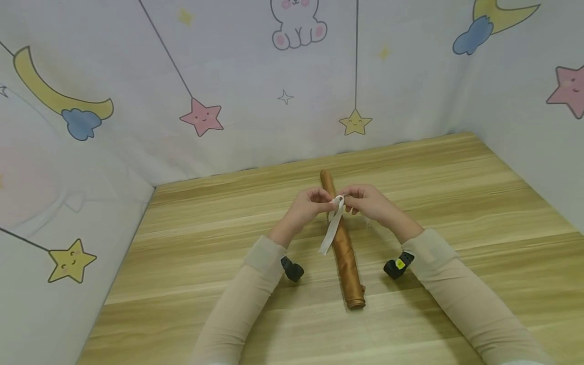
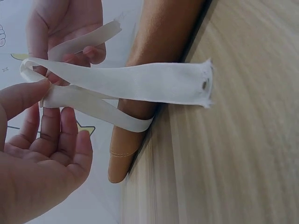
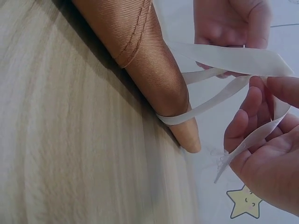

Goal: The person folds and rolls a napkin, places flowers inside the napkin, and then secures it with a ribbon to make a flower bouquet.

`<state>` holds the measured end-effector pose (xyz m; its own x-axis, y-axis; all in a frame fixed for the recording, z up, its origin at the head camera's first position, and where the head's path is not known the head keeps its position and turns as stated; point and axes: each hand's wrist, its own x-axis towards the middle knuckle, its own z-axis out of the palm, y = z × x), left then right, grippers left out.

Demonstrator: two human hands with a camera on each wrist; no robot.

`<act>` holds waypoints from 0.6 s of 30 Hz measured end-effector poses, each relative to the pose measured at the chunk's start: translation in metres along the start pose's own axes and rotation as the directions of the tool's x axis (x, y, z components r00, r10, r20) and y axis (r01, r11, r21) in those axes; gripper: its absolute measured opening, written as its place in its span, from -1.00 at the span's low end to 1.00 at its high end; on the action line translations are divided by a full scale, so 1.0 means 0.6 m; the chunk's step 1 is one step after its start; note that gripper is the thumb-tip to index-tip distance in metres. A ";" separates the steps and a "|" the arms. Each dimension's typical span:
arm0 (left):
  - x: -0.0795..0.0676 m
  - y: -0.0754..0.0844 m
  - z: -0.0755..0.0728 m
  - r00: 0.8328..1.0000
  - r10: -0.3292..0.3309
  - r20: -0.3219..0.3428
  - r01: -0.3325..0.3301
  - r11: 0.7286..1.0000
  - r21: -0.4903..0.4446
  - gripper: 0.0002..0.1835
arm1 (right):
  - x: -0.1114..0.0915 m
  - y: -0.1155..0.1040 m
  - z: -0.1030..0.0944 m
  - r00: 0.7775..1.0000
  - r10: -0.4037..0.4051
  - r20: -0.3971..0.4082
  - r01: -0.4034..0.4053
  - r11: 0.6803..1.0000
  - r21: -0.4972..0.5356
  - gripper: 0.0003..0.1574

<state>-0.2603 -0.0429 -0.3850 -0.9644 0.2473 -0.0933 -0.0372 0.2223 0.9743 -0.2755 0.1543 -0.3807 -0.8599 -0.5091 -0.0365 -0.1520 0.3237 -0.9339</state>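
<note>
A long, slim roll of shiny brown fabric [image 1: 349, 268] lies on the table, pointing away from me. Around its far part passes a white ribbon [image 1: 332, 234]. My left hand [image 1: 306, 205] pinches the ribbon between thumb and fingers, just above the roll. Facing it, my right hand [image 1: 371, 204] pinches the ribbon close by, the fingertips of both almost meeting. One frayed ribbon end [image 2: 198, 86] hangs over the roll toward me. The other end [image 3: 226, 161] trails from my right hand's fingers. In the right wrist view the ribbon loop stands off the roll's surface.
The wood-grain table [image 1: 196, 284] carries the roll. White cloth [image 1: 255, 121] printed with stars and moons rises behind it and at both sides. Black wrist cameras, left [image 1: 292, 269] and right [image 1: 398, 265], hang below the sleeves beside the roll.
</note>
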 end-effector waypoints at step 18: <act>-0.011 -0.001 0.002 0.997 0.052 0.056 -0.048 0.997 -0.064 -0.85 | -0.011 -0.001 0.013 0.999 0.009 0.044 -0.009 1.000 0.011 -0.57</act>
<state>-0.2534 -0.0437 -0.3850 -0.9491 0.3105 -0.0539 -0.0073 0.1492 0.9888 -0.2661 0.1510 -0.3825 -0.8387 -0.5411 -0.0607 -0.1386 0.3200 -0.9372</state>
